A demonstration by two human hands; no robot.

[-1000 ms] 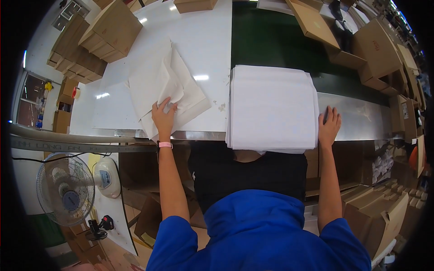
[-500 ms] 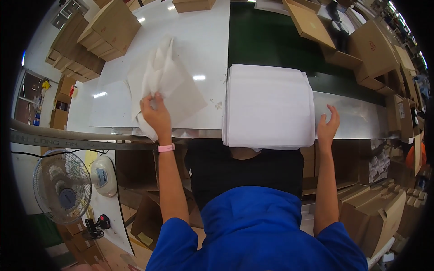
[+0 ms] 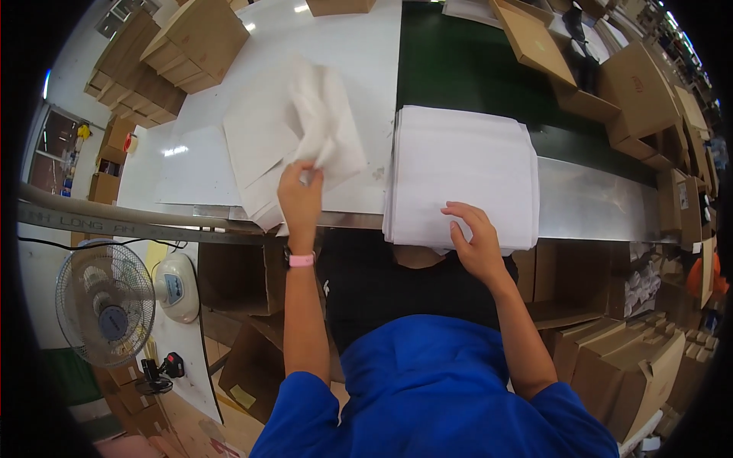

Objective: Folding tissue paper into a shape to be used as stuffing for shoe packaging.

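My left hand [image 3: 301,200], with a pink-banded watch at the wrist, is closed on the edge of a crumpled sheet of thin off-white paper [image 3: 314,114]. That sheet lies partly bunched over a loose pile of similar paper [image 3: 256,141] on the white tabletop. To its right is a thick, squared stack of white paper sheets [image 3: 466,172] that overhangs the table's front edge. My right hand [image 3: 475,243] hovers over or rests on the stack's near right part, fingers apart and holding nothing; contact cannot be made out.
Brown cardboard boxes [image 3: 195,46] are piled at the back left of the white table [image 3: 191,172]. Open cartons [image 3: 630,91] stand at the right beside a dark green surface [image 3: 458,57]. A fan [image 3: 107,301] is at the lower left, with more cartons [image 3: 618,359] low on the right.
My left hand has moved rightward, drawing the crumpled sheet with it and uncovering more of the pile. My right hand has come from beside the white stack to its near part.
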